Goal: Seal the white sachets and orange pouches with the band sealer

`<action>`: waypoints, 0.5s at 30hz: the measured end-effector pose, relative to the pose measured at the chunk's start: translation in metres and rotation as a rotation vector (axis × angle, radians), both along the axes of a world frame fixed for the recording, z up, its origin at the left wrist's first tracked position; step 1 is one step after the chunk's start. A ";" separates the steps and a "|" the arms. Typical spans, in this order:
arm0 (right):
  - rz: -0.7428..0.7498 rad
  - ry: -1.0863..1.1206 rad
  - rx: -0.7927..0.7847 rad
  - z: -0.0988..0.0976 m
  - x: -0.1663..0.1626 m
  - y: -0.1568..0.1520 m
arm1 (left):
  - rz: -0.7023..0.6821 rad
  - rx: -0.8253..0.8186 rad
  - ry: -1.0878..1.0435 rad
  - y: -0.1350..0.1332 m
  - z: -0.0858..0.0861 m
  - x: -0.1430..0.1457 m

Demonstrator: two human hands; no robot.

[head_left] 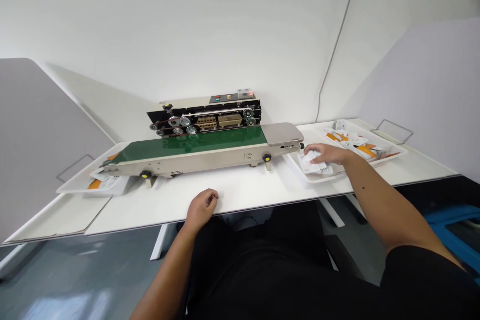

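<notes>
My right hand reaches over a white tray by the right end of the conveyor, its thumb and fingers closed on a white packet with small print. More white packets lie under it in that tray. Loosely curled, my left hand rests at the front edge of the white table, with nothing visible in it. Behind the hands stands a band sealing machine with a green conveyor belt.
Another white tray at the right holds several white and orange packets. At the conveyor's left end, a third white tray holds similar packets. A blue stool stands at the right. Grey partitions flank the table.
</notes>
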State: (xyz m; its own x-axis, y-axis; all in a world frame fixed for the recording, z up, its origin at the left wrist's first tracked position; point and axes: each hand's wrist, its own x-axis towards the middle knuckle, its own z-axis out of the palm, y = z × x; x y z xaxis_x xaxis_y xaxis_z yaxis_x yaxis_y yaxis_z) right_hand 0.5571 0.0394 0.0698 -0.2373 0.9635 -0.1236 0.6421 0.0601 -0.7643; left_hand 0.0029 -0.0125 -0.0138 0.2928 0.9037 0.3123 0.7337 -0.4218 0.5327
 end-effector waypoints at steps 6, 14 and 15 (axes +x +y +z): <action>-0.595 0.296 0.641 0.023 0.003 -0.020 | -0.005 -0.018 -0.016 0.002 -0.002 0.001; 0.125 0.117 0.999 -0.012 -0.189 -0.072 | -0.020 -0.035 -0.072 0.005 0.000 -0.004; 0.323 0.076 1.014 -0.021 -0.215 -0.073 | -0.039 -0.027 -0.078 0.004 0.002 -0.004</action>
